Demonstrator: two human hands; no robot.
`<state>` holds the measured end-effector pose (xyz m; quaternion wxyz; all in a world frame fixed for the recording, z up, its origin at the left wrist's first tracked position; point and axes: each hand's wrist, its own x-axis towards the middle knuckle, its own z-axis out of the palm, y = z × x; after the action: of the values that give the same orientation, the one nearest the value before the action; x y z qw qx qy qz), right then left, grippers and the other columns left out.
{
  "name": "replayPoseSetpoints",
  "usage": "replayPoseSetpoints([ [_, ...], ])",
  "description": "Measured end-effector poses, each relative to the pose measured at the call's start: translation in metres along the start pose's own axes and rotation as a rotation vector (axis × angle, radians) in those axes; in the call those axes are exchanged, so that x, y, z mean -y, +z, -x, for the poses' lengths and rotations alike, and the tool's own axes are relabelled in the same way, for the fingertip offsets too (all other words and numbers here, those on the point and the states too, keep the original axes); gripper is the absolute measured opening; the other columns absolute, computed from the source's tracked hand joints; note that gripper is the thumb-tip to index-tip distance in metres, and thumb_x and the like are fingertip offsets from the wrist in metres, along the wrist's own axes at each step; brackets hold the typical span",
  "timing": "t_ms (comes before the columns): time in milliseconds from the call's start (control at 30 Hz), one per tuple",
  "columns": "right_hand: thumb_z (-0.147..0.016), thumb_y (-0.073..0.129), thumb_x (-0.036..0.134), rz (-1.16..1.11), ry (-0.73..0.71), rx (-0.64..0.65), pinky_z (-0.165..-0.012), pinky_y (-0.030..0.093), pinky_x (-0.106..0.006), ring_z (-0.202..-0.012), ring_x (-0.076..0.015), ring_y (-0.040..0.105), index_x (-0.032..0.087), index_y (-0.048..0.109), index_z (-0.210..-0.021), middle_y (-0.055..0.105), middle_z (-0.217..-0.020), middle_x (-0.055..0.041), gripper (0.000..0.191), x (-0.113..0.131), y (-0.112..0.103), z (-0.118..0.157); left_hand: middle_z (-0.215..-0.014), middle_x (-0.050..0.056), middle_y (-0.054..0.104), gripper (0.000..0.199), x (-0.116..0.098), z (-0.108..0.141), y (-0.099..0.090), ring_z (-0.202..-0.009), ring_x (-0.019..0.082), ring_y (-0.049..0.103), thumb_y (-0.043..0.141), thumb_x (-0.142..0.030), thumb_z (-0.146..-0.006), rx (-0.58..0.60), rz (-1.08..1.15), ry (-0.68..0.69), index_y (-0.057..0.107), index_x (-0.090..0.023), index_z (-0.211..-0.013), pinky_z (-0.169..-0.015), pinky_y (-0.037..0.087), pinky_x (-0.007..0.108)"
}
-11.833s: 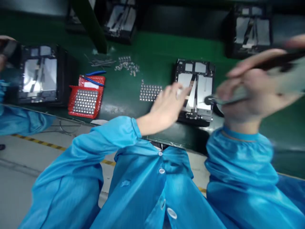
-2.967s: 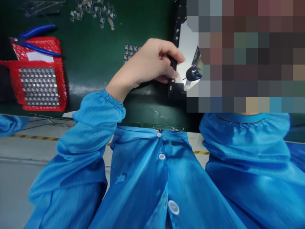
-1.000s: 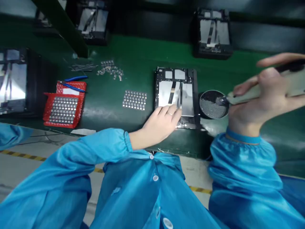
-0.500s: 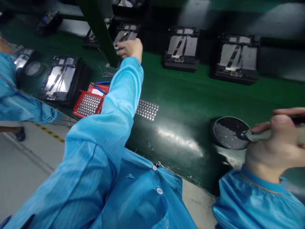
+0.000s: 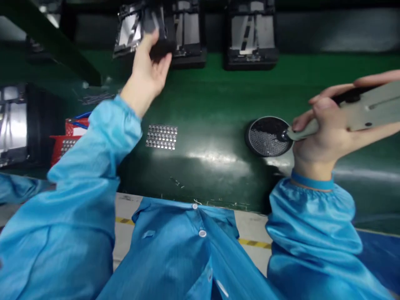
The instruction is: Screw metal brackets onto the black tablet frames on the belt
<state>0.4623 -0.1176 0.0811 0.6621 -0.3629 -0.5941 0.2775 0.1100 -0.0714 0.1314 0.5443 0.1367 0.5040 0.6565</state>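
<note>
At the top of the head view, my left hand has its thumb and fingers around the edge of a black-framed device unit with silvery panels, which is tilted. Motion smears that unit's dark side. My right hand is wrapped around a grey-green electric screwdriver, its nose pointing left. The screwdriver's tip is over the right rim of a round black dish with rows of tiny silvery pieces; whether it touches one is too small to tell.
Two more device units stand right of my left hand along the far side. A sheet of small metallic parts lies on the green table. Left are a red bubble-wrap pouch, a green post and another person's blue sleeve.
The view has swung to the right. My left hand has closed around the edge of a device unit, which now tilts. My right hand keeps the screwdriver at the round dish.
</note>
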Motion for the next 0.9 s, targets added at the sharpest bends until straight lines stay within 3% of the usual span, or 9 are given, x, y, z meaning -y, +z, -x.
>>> replayPoseSetpoints([
  [100,-0.090,0.072,0.059,0.052,-0.033,-0.005,-0.048,0.035,-0.010,-0.065,0.0067,0.045,0.013,0.027,-0.116,0.044,-0.096,0.0000,0.070,0.000,0.000,-0.002,-0.114,-0.007,0.082,0.008,0.049,0.088,-0.008,-0.114,0.012,0.076,0.080,-0.024,-0.107,0.195,-0.060,-0.073,0.075,-0.023,-0.114,-0.103,0.066,0.025],
  [233,-0.096,0.060,0.053,0.115,-0.054,0.046,-0.048,0.031,-0.012,-0.068,0.0072,0.040,0.014,0.028,-0.122,0.045,-0.100,-0.0032,0.056,-0.001,0.002,-0.002,-0.130,-0.001,0.082,0.012,0.101,0.196,-0.021,-0.137,0.022,0.074,0.087,-0.032,-0.099,0.241,-0.186,-0.383,0.081,-0.025,-0.107,-0.121,0.063,0.037],
  [367,-0.097,0.064,0.061,0.058,-0.063,0.051,-0.050,0.034,-0.011,-0.077,0.0088,0.045,0.012,0.029,-0.123,0.046,-0.109,-0.0041,0.065,0.001,0.005,-0.001,-0.138,0.005,0.081,0.011,0.133,0.242,-0.027,-0.149,0.024,0.067,0.083,-0.035,-0.104,0.305,-0.171,-0.617,0.083,-0.024,-0.101,-0.133,0.054,0.044],
  [533,-0.100,0.064,0.052,-0.029,-0.075,0.058,-0.053,0.037,-0.010,-0.079,0.0087,0.048,0.010,0.027,-0.132,0.050,-0.101,-0.0009,0.064,0.005,0.003,0.001,-0.138,0.011,0.081,0.035,0.103,0.231,-0.029,-0.122,0.029,0.082,0.078,-0.056,-0.107,0.839,-0.334,-0.964,0.085,-0.029,-0.128,-0.111,0.069,0.046],
  [600,-0.099,0.065,0.050,-0.074,-0.062,0.070,-0.053,0.038,-0.010,-0.076,0.0089,0.047,0.012,0.028,-0.132,0.054,-0.100,0.0006,0.063,0.003,0.001,0.002,-0.125,0.005,0.084,0.030,0.065,0.212,-0.031,-0.109,0.027,0.084,0.080,-0.052,-0.106,1.047,-0.620,-0.757,0.085,-0.037,-0.131,-0.096,0.072,0.044],
  [633,-0.098,0.068,0.048,-0.111,-0.053,0.067,-0.053,0.038,-0.010,-0.077,0.0081,0.049,0.013,0.028,-0.131,0.055,-0.100,0.0009,0.063,0.002,0.001,0.003,-0.119,0.000,0.085,0.027,0.043,0.199,-0.035,-0.105,0.025,0.083,0.086,-0.047,-0.102,1.036,-0.839,-0.464,0.086,-0.042,-0.128,-0.094,0.071,0.042],
  [733,-0.095,0.072,0.043,-0.197,-0.026,0.041,-0.053,0.042,-0.011,-0.087,0.0041,0.058,0.015,0.029,-0.121,0.057,-0.098,0.0010,0.058,-0.004,0.000,0.004,-0.128,-0.009,0.078,0.039,-0.010,0.147,-0.062,-0.117,0.028,0.074,0.091,-0.055,-0.093,0.596,-1.547,0.388,0.082,-0.046,-0.130,-0.113,0.059,0.052],
  [800,-0.096,0.070,0.047,-0.158,-0.015,0.049,-0.055,0.043,-0.008,-0.091,0.0039,0.061,0.015,0.028,-0.114,0.056,-0.098,0.0011,0.056,-0.008,0.000,0.005,-0.138,-0.006,0.068,0.066,-0.027,0.109,-0.090,-0.132,0.037,0.064,0.085,-0.072,-0.091,0.433,-1.858,0.427,0.068,-0.047,-0.150,-0.117,0.052,0.059],
  [900,-0.095,0.069,0.056,-0.078,-0.032,0.042,-0.055,0.042,-0.006,-0.093,0.0039,0.062,0.015,0.027,-0.113,0.056,-0.097,0.0022,0.061,-0.011,0.001,0.006,-0.125,0.003,0.067,0.083,-0.029,0.072,-0.126,-0.121,0.044,0.061,0.086,-0.089,-0.067,0.380,-1.827,0.326,0.075,-0.039,-0.133,-0.108,0.050,0.062],
])
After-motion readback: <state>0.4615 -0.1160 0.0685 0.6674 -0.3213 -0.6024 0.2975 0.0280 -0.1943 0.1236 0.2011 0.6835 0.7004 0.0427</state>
